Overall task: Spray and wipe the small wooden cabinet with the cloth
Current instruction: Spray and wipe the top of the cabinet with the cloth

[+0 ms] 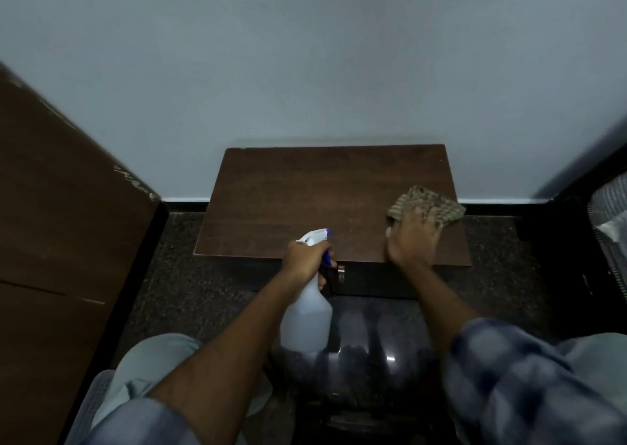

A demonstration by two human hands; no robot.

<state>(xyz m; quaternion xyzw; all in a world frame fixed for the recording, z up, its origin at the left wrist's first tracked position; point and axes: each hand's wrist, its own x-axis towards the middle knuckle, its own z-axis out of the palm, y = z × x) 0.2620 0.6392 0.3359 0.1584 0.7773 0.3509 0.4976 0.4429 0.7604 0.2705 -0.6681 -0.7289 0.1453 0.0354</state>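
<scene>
The small dark-brown wooden cabinet (pixel 305 193) stands against the pale wall, its flat top facing me. My left hand (pixel 305 258) grips the neck of a translucent white spray bottle (pixel 307 322) with a white and blue trigger head, held at the cabinet's front edge with the nozzle aimed over the top. My right hand (pixel 412 241) presses flat on a brown and beige checked cloth (pixel 427 203) lying at the top's right side. A small metal latch (pixel 341 272) shows on the cabinet's dark front.
A tall brown wooden panel (pixel 64 227) stands close on the left. Dark speckled stone floor (pixel 176 275) surrounds the cabinet. Dark furniture with a striped fabric (pixel 610 213) sits at the right edge. My knees in pale trousers are at the bottom.
</scene>
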